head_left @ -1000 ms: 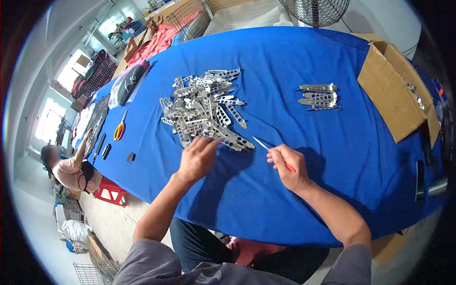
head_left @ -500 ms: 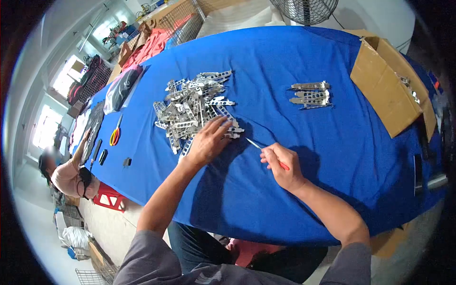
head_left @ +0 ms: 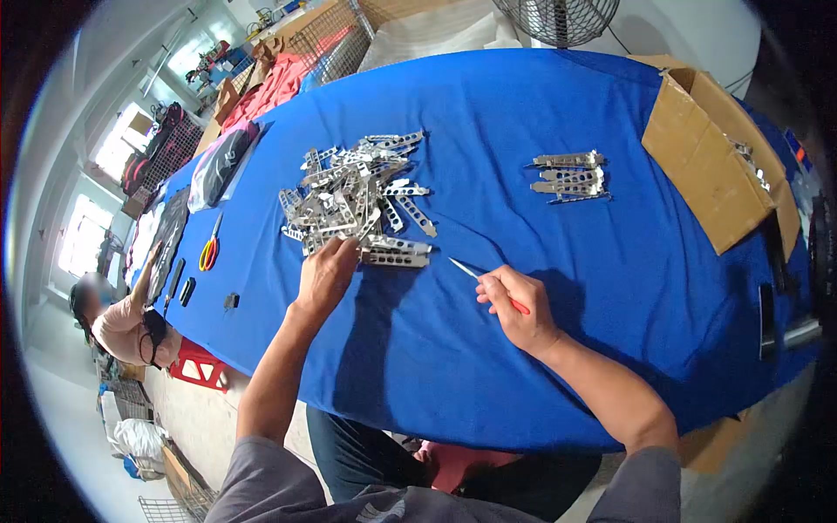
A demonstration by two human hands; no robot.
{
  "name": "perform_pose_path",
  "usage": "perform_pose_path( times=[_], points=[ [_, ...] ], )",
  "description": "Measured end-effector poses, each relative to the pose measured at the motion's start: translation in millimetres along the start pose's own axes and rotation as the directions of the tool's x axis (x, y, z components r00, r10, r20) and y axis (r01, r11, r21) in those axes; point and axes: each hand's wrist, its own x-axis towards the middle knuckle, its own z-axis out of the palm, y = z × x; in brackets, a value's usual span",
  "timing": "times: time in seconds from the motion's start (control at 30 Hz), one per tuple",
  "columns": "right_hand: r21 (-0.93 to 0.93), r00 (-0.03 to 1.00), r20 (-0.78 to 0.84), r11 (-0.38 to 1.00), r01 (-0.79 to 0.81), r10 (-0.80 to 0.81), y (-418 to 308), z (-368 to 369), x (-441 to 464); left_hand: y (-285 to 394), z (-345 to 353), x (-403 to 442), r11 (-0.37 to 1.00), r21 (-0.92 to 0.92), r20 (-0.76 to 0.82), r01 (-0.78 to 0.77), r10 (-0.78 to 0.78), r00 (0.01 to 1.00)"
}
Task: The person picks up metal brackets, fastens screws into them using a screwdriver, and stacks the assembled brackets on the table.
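Observation:
A heap of silvery perforated metal brackets (head_left: 344,187) lies on the blue cloth in front of me. My left hand (head_left: 328,272) is at the heap's near edge, fingers curled together on the end of one metal bracket (head_left: 370,223); the fingertips are partly hidden. Just right of it, a couple of brackets (head_left: 397,259) lie side by side. My right hand (head_left: 516,305) is closed around a slim pointed tool with a red handle (head_left: 520,307), its thin metal tip pointing up and left toward the heap, touching no bracket.
Several brackets (head_left: 568,177) lie in a neat row to the right. Beyond stands a cardboard box (head_left: 711,166) with metal parts inside. Red-and-yellow scissors (head_left: 209,253) and small black items lie on the left. A fan (head_left: 558,17) stands behind the table; another person (head_left: 131,327) sits at left.
My left hand has drawn back left from the heap's right side, its spread fingers now curled. Brackets at the near edge have shifted. My right hand has barely moved.

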Motion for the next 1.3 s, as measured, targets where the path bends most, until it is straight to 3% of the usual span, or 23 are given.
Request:
perform_pose_path(
  times=[0.1, 0.23, 0.33, 0.4, 0.53, 0.63, 0.67, 0.73, 0.77, 0.83, 0.9, 0.93, 1.0, 1.13, 1.23, 1.3],
  points=[
    [-0.028, 0.998, 0.043, 0.999, -0.035, 0.036, 2.1, -4.1, 0.6, -5.6, -1.2, -4.2, 0.993, 0.106, 0.031, 0.045, -0.049, 0.998],
    [-0.025, 0.996, 0.069, 0.998, -0.05, 0.051, 2.5, -4.9, -0.5, -16.2, 7.3, -2.4, 0.979, 0.176, -0.058, 0.099, -0.09, 0.994],
    [-0.001, 1.0, 0.011, 1.0, -0.014, 0.014, -0.3, -0.9, 0.3, -15.3, 6.3, 5.0, 0.948, -0.141, -0.046, 0.285, -0.293, 0.955],
    [0.001, 1.0, 0.009, 1.0, -0.004, 0.004, 2.3, 0.5, 0.8, -8.7, 2.6, 8.0, 0.789, -0.418, 0.069, 0.45, -0.467, 0.882],
    [0.002, 1.0, 0.01, 1.0, -0.005, 0.005, -1.1, -1.4, 0.8, -6.3, 7.0, 6.3, 0.927, -0.042, -0.141, 0.372, -0.374, 0.916],
    [0.0, 1.0, 0.014, 1.0, -0.007, 0.007, 2.6, -1.4, 0.8, -8.5, 6.7, 3.6, 0.967, 0.102, -0.159, 0.233, -0.216, 0.963],
    [0.006, 1.0, 0.009, 1.0, -0.01, 0.01, 2.6, -2.1, 0.5, -16.6, 18.5, 1.4, 0.96, 0.047, -0.21, 0.276, -0.261, 0.942],
    [0.021, 1.0, 0.009, 1.0, -0.019, 0.019, 1.4, -1.6, 0.4, 0.2, 8.7, 4.1, 0.844, -0.345, -0.114, 0.412, -0.473, 0.874],
    [0.013, 1.0, 0.01, 1.0, -0.016, 0.016, 1.6, -1.0, 0.3, 9.2, 2.4, 5.7, 0.722, -0.516, -0.039, 0.462, -0.559, 0.828],
    [-0.006, 1.0, 0.008, 1.0, -0.009, 0.009, 1.5, -1.5, 0.8, 32.6, -5.4, 1.6, 0.357, -0.782, 0.263, 0.511, -0.554, 0.79],
    [0.015, 1.0, -0.018, 1.0, -0.005, 0.005, -0.5, -1.3, 0.7, 45.8, 1.1, -11.3, 0.29, -0.775, 0.384, 0.561, -0.49, 0.783],
    [0.024, 1.0, -0.03, 1.0, -0.004, 0.005, -1.2, -2.1, 0.2, 55.1, -2.5, -12.0, 0.295, -0.709, 0.516, 0.64, -0.401, 0.757],
    [0.022, 0.999, -0.029, 1.0, -0.019, 0.02, -2.1, -3.5, 0.7, 69.1, -16.4, -12.9, 0.338, -0.548, 0.742, 0.765, -0.225, 0.631],
    [0.009, 0.999, -0.023, 1.0, -0.021, 0.022, -0.4, -2.4, 1.5, 65.5, -7.4, -8.1, 0.337, -0.506, 0.728, 0.794, -0.327, 0.603],
    [0.013, 0.997, 0.026, 0.997, -0.08, 0.079, 1.6, -5.3, 0.5, 30.5, 9.3, -2.6, 0.237, -0.573, 0.712, 0.785, -0.331, 0.62],
    [0.008, 0.997, 0.024, 0.998, -0.068, 0.068, 4.6, -5.8, 0.4, 29.9, 12.5, 5.8, 0.297, -0.624, 0.593, 0.723, -0.423, 0.685]
  ],
)
